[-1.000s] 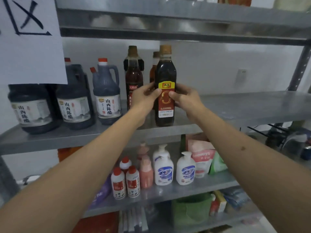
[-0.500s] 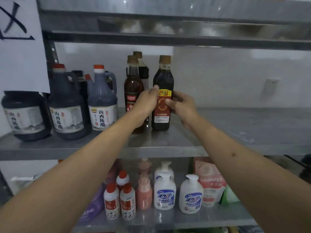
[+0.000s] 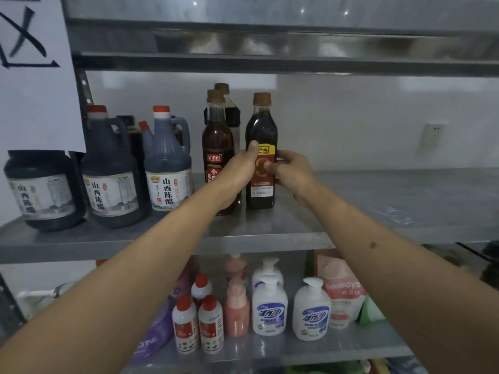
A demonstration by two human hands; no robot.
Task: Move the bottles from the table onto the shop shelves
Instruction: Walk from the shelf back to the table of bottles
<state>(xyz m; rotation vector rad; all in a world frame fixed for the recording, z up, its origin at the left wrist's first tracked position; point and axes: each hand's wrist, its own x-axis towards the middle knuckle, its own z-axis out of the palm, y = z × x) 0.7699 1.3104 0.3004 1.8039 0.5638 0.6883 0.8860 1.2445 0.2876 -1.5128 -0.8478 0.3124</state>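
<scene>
A dark vinegar bottle with a brown cap and a red-and-yellow label stands upright on the steel middle shelf. My left hand grips its left side with the thumb on the label's upper corner. From the right, my right hand holds it, thumb on the label's front. Just left of it stands a brown bottle with a red label, and another dark bottle behind that one.
Three large dark vinegar jugs fill the shelf's left part under a hanging paper sign. The lower shelf holds soap pump bottles, small red-capped bottles and pouches. The upper shelf's underside runs close above.
The bottle went from held above the shelf's front to standing further back on the shelf beside the brown bottle. Both hands stayed on it. The view moved closer.
</scene>
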